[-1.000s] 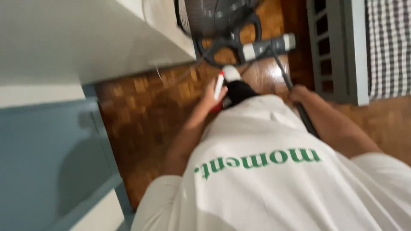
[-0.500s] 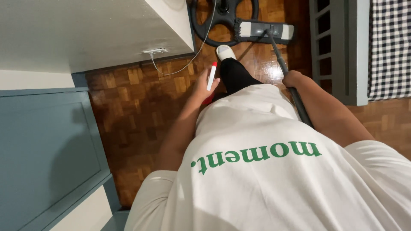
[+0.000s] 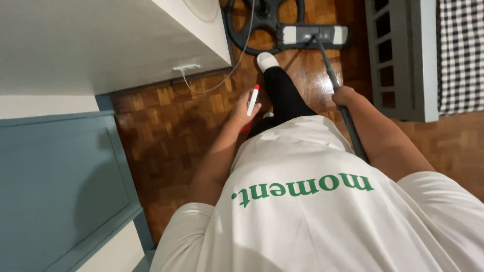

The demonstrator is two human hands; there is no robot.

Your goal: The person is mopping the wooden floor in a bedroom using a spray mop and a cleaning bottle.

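Observation:
My left hand point(image 3: 244, 112) grips a white spray bottle with a red cap point(image 3: 252, 100), held at hip height over the parquet floor point(image 3: 166, 131). My right hand point(image 3: 345, 95) is closed around the dark handle of a flat mop point(image 3: 333, 75). The mop's grey and white head point(image 3: 313, 36) lies flat on the floor ahead of me. My forward leg in black trousers ends in a white shoe point(image 3: 267, 60) just left of the mop head. My white shirt with green lettering fills the lower part of the view.
A black round stand base point(image 3: 252, 30) with a grey cable lies by the mop head. A white wall point(image 3: 101, 45) with a socket is at left, a blue-grey panelled door point(image 3: 55, 186) below it. A grey slatted frame point(image 3: 398, 60) and checked cloth point(image 3: 461, 50) stand at right.
The view has steadied and shifted. The mop head now lies further ahead, and my leg has stepped forward. Both hands keep their grips.

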